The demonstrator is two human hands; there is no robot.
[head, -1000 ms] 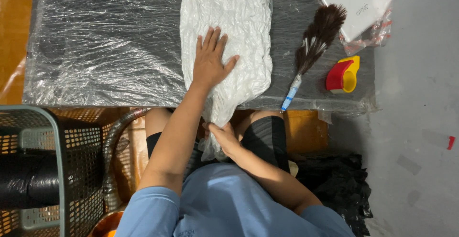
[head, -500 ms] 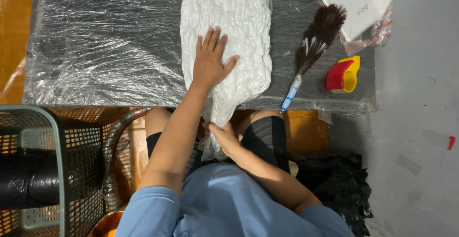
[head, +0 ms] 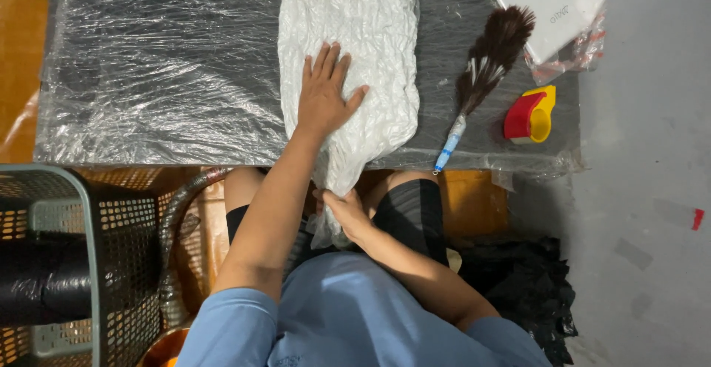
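Grey floor (head: 652, 189) on the right; a dark worktop (head: 148, 78) wrapped in clear plastic film spans the far half of the view, with orange-brown boards below its near edge. A long white crinkled bag (head: 355, 48), vacuum-packed in look, lies across the worktop from far to near and droops over the near edge into the person's lap. Left hand (head: 326, 97) lies flat on the bag, palm down, fingers spread, nothing clasped: grip wide. Right hand (head: 348, 215) is below the worktop edge, between the knees, closed on the hanging near end of the bag: grip holding the bag. To the right of the bag, apart from it, a feather duster (head: 485, 71) with dark plumes and a blue-and-white handle lies slanted on the worktop, handle tip at the near edge. Just right of the duster sits a red and yellow tape dispenser (head: 529, 114). At the far right corner, a white flat packet (head: 548, 0) in a clear sleeve. Near left, a grey-green mesh basket (head: 81, 263) holding a black roll (head: 41, 278); a ribbed hose (head: 181, 204) curves just beside the basket. Near right, on the floor, a crumpled black plastic sheet (head: 518, 285). Person seated, light blue shirt, dark shorts.
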